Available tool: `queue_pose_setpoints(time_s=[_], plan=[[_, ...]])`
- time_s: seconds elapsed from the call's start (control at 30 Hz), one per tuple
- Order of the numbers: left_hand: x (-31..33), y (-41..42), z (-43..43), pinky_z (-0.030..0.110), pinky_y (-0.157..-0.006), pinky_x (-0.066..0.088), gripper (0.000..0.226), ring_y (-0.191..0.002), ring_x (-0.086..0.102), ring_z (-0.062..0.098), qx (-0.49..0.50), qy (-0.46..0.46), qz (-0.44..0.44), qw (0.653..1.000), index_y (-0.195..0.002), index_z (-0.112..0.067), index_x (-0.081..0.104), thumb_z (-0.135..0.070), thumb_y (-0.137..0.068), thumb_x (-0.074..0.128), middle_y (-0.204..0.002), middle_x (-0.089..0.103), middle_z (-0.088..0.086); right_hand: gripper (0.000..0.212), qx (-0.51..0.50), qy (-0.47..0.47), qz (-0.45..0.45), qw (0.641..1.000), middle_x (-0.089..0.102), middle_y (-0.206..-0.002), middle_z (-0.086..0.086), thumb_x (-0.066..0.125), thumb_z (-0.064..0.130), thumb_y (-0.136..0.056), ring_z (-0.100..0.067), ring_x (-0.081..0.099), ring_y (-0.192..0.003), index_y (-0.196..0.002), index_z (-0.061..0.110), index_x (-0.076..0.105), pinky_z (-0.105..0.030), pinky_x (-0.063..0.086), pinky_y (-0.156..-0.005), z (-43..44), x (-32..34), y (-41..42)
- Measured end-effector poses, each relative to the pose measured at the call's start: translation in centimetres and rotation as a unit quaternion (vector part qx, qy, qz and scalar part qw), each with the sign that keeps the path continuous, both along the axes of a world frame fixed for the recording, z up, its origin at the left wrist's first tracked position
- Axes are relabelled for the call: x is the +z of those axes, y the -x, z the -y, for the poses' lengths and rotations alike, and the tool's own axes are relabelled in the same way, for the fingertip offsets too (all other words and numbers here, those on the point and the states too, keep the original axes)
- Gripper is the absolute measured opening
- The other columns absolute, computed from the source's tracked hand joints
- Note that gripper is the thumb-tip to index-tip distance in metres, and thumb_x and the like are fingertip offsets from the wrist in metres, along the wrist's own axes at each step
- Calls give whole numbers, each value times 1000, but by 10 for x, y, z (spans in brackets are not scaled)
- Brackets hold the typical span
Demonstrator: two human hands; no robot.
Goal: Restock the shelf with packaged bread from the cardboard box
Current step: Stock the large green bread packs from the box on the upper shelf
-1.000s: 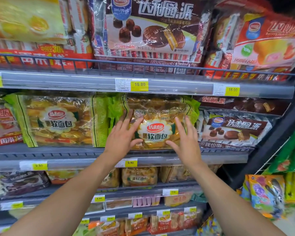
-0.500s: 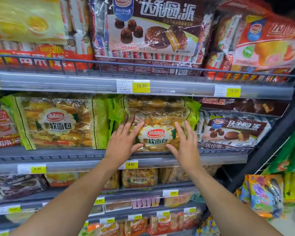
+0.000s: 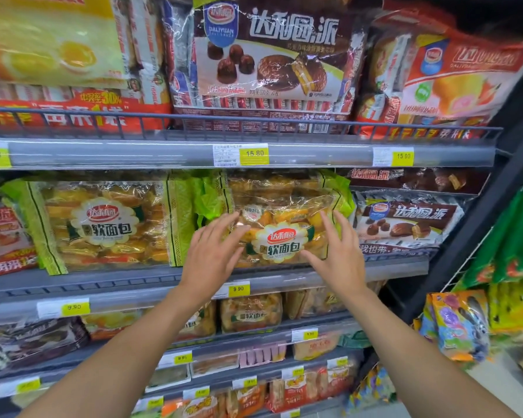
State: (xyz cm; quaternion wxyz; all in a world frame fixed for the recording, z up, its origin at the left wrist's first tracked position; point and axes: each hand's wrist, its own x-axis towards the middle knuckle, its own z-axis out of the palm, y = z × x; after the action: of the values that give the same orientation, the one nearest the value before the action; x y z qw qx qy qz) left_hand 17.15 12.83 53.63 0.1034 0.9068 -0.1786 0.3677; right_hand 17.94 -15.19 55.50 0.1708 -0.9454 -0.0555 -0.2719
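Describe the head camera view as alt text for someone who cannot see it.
A left hand and right hand rest flat, fingers straight, against a bread bag on a shelf. A matching bag stands to its left, and a chocolate pie pack sits on the upper shelf.

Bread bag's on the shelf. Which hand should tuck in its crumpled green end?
Left, probably. The left hand, fingers spread, is just below the crumpled green end of the bread bag; the right hand is at the bag's opposite end.
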Motion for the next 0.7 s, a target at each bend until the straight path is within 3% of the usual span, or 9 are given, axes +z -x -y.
queue_pose_setpoints(time_s=[0.2,0.33,0.7], plan=[[11,23,-7,45,-102,47,42,-133,48,26,-9,70,8,997,-130,-28,60,-11,-92,61,-146,49,1,96,6,22,-8,1000,17,-164,-2,69,58,-82,-26,21,-149,-157,32,15,-52,39,-111,0,1,22],[10,49,-14,45,-111,40,48,-142,38,25,38,56,-37,997,-141,-28,51,-19,-95,57,-154,40,1,95,24,39,-26,999,13,-164,1,69,56,-84,-27,21,-149,-157,34,12,-52,44,-106,-2,-1,43],[-17,158,-54,49,-118,32,57,-151,24,25,160,-15,-150,976,-150,-32,36,-31,-96,54,-163,26,1,91,87,54,-75,992,5,-167,-1,63,58,-87,-27,16,-151,-158,32,13,-49,34,-116,-35,-17,105]])
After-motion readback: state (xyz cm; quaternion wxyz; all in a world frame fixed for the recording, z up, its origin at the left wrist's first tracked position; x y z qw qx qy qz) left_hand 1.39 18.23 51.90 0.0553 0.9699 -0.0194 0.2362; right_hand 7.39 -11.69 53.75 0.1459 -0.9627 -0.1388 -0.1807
